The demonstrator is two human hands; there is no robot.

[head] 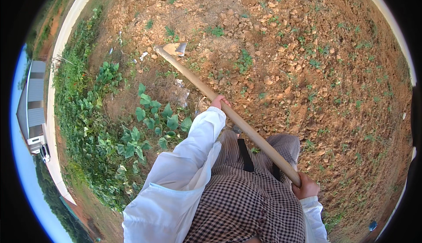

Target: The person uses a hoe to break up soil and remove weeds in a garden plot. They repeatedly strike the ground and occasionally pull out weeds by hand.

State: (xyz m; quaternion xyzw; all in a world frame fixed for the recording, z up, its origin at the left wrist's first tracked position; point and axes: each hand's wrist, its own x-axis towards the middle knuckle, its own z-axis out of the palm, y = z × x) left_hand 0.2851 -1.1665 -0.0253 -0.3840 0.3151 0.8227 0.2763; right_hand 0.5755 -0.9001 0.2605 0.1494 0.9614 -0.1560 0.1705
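Note:
A long wooden hoe handle (245, 126) runs slantwise across the view in front of my body. My left hand (220, 101) is wrapped around it near its middle. Close to the handle's lower end, my right hand (306, 186) grips it beside my hip. At the far end is the metal hoe blade (174, 49), with a brownish face and a bright, worn edge. It appears over dry, cloddy soil (280, 65); whether it touches the ground I cannot tell. White sleeves cover both my arms.
Broad-leaved green plants (161, 119) grow left of the handle, beside a dense leafy strip (89, 134). Scraps of white litter (143, 56) and crumpled plastic (183, 96) lie on the soil. Small weeds (244, 61) dot the ground. A pale paved road (54, 117) and a building (31, 94) are farther left.

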